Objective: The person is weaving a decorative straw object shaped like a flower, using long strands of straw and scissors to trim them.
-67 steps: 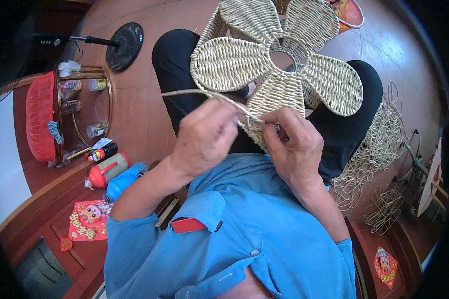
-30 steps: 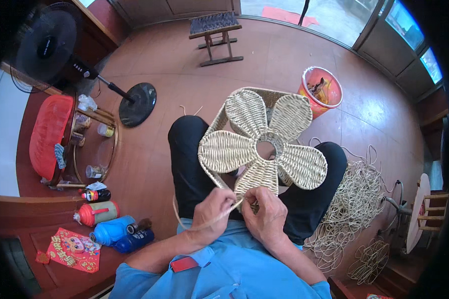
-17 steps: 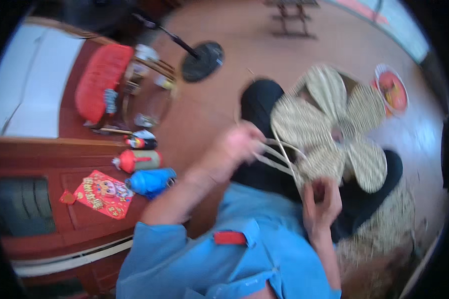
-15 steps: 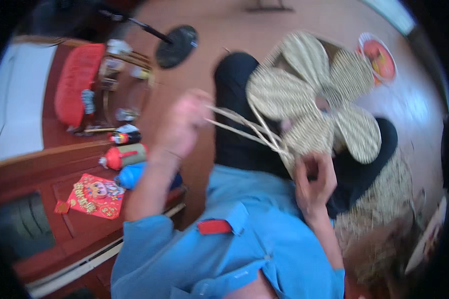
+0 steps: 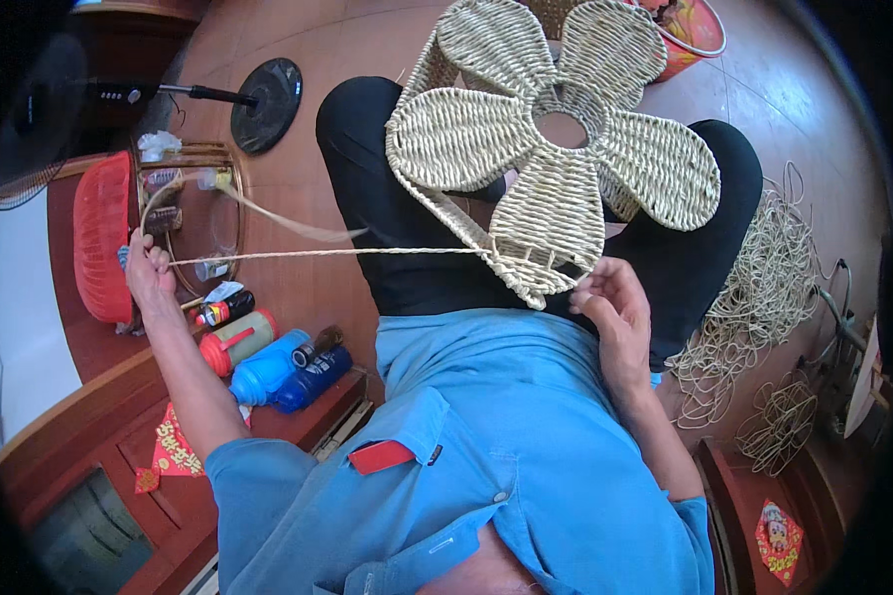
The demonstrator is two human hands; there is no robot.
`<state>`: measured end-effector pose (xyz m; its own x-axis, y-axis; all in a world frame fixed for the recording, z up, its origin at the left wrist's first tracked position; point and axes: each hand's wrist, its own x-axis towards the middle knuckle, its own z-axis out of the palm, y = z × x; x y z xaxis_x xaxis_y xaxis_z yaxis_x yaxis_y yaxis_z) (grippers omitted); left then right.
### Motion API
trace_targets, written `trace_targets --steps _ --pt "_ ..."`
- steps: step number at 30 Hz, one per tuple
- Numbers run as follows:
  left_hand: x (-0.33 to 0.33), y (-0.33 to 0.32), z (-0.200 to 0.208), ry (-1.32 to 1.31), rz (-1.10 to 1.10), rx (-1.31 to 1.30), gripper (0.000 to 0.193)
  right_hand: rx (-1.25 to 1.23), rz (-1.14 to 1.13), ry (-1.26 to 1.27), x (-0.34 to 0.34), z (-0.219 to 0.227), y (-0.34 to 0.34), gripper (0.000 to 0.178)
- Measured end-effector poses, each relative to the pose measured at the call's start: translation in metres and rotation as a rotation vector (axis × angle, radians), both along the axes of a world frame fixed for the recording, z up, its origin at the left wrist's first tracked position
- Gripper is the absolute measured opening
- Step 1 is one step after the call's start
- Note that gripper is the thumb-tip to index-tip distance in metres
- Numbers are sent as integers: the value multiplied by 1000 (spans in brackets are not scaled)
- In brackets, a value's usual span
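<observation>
A flower-shaped woven straw piece (image 5: 548, 203) with broad petals and a round hole in the middle rests across my knees. From the weaving near its lower petal, a twisted straw cord (image 5: 327, 253) runs taut to the left. My left hand (image 5: 151, 273), far out at the left, is closed on this cord, and a blurred loose length loops back from it. Close to the lower petal's edge, my right hand (image 5: 617, 307) pinches the corner of the weaving between thumb and fingers. Part of its fingertips is hidden by the straw.
A large tangle of straw cord (image 5: 749, 297) lies on the floor at the right. Bottles, including a light blue one (image 5: 266, 367), line the wooden bench at the left. A fan base (image 5: 266, 106) stands far left, and a red bucket (image 5: 693, 45) far right.
My left hand has swept far left, drawing the cord out straight. The view has shifted, and the woven piece appears higher. My right hand stays at the lower petal.
</observation>
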<state>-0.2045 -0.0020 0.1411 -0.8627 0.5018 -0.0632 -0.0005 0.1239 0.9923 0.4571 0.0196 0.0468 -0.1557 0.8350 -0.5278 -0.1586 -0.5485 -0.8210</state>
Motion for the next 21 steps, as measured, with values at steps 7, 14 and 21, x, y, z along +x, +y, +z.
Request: trace_targets --steps 7,14,21 --pt "229 45 11 517 -628 -306 30 -131 186 434 -9 -3 20 59" --pt "417 44 -36 775 -1186 -170 17 -214 202 463 -9 -3 25 61" --pt "426 45 -30 1244 -1410 -228 34 -226 189 568 -10 -10 29 64"
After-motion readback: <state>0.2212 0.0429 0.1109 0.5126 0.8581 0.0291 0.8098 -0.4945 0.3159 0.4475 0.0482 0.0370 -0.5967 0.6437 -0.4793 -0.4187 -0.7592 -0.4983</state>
